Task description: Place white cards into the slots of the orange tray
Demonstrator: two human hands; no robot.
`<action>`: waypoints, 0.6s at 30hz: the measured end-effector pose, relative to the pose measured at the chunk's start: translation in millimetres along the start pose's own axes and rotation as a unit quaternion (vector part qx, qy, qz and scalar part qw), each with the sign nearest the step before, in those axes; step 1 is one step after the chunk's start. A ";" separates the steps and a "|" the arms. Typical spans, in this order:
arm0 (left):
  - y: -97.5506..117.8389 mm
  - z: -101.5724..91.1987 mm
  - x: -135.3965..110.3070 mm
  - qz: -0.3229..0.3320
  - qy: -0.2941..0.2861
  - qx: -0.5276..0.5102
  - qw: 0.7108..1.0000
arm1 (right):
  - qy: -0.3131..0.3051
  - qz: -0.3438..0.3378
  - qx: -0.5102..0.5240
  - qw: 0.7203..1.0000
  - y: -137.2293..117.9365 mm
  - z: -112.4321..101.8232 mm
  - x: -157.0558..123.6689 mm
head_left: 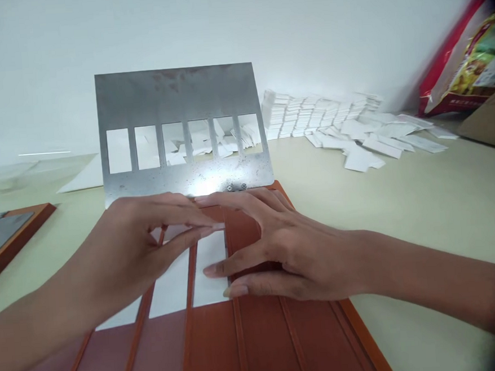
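Note:
A red-brown grooved board (258, 343) lies in front of me, with a hinged metal stencil plate (177, 94) standing upright at its far end; the plate has several rectangular windows. White paper slips (208, 267) lie in the board's channels. My left hand (137, 244) rests flat over the slips with fingers stretched out, touching one. My right hand (272, 246) lies on the board beside it, fingers extended, its fingertips at the edge of the rightmost slip. Neither hand grips anything.
A heap of white paper slips (336, 123) lies at the back right of the pale table. A colourful bag (463, 57) leans at the far right, next to a brown cardboard edge (492, 117). Another wooden board with a metal plate (5, 236) sits at the left.

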State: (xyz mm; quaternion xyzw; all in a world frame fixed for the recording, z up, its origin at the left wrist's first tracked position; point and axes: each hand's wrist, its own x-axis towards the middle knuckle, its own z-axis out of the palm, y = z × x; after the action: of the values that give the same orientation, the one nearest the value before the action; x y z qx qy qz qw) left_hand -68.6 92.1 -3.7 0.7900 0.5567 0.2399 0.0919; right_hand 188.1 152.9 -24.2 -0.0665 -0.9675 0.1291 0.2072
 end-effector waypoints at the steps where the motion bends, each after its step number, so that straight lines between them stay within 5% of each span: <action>1: -0.3 2.1 -5.8 0.018 0.009 0.014 1.000 | 0.000 -0.001 0.001 1.000 0.2 -0.1 -0.1; 8: -2.5 13.7 -24.4 0.158 0.051 0.070 0.984 | -0.019 0.005 0.011 1.000 0.9 -1.3 1.5; 18: -5.7 15.0 -29.5 0.191 0.039 0.060 0.979 | -0.037 0.010 0.014 0.999 1.7 -1.7 2.0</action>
State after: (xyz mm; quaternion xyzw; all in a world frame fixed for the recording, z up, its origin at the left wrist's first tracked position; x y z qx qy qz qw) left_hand -74.0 68.7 -27.2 0.8760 0.4118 0.2497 -0.0246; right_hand 187.1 155.3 -22.4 -0.0682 -0.9719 0.1465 0.1713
